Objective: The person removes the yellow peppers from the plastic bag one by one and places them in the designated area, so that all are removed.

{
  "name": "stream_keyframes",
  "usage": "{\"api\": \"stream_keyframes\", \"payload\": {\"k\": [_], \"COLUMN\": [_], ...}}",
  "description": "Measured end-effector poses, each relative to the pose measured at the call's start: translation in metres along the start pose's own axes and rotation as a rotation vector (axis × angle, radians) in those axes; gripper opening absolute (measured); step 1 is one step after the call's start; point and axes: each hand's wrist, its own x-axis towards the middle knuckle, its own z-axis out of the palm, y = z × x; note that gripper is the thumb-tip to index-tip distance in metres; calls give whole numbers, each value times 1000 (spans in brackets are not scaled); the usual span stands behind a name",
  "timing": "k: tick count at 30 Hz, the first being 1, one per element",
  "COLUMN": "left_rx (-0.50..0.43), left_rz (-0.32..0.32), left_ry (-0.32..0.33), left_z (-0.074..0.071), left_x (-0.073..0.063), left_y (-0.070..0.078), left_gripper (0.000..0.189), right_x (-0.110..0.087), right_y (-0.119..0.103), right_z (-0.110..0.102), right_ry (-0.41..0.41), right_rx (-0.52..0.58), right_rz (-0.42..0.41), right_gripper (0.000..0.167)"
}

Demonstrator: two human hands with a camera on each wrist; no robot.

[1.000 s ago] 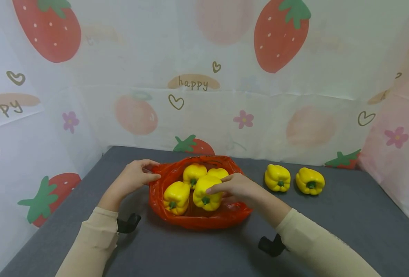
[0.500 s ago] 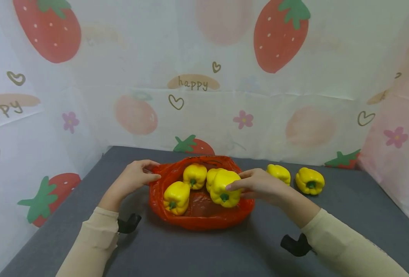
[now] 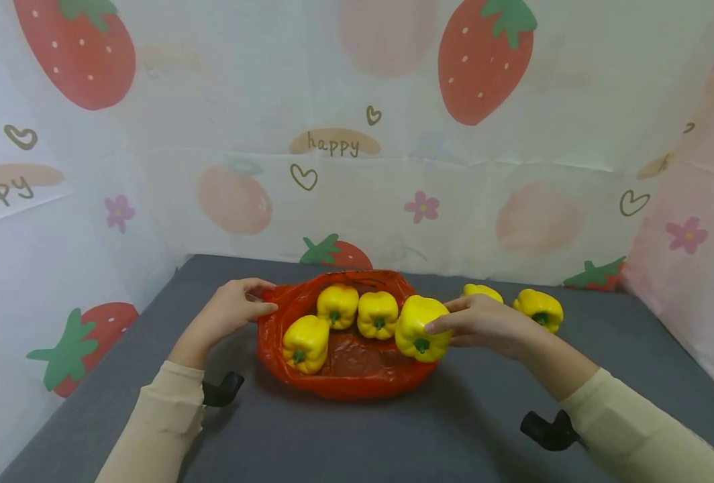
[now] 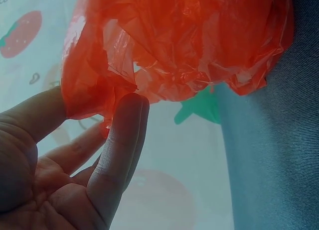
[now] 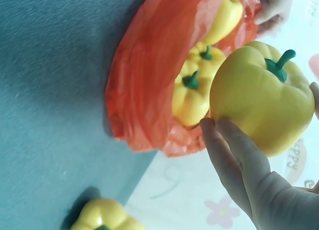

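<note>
My right hand grips a yellow bell pepper with a green stem, fingers on one side and thumb on the other. In the head view this pepper overlaps the right rim of a red plastic bag. The bag stands with its mouth wide, and three more yellow peppers lie inside, towards its left and back. My left hand pinches the bag's left edge; in the left wrist view, thumb and fingers meet the crumpled red film.
Two other yellow peppers stand at the back right of the grey table: one partly behind my right hand, the other pepper further right. White sheeting printed with strawberries and hearts walls the table behind and at both sides.
My right hand has carried its pepper rightwards, from above the bag's middle to its right rim, uncovering the pepper behind. The left hand keeps its hold on the bag's edge.
</note>
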Motion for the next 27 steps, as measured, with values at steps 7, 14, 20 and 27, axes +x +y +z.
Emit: {"api": "stream_keyframes", "payload": {"k": [7, 14, 20, 27], "left_rx": [5, 6, 9, -2], "left_rz": [3, -7, -10, -3], "left_ry": [-3, 1, 7, 7], "left_z": [0, 0, -2, -2], "left_x": [1, 0, 0, -1], "left_y": [0, 1, 1, 1], "left_gripper": [49, 50, 50, 50], "right_x": [-10, -20, -25, -27], "right_y": [13, 29, 40, 57], "right_z": [-14, -33, -47, -57], "right_ry": [16, 0, 0, -20], "right_rx": [-5, -15, -41, -41], "right_rz": [-9, -11, -2, 16], "right_gripper": [65, 73, 70, 69]}}
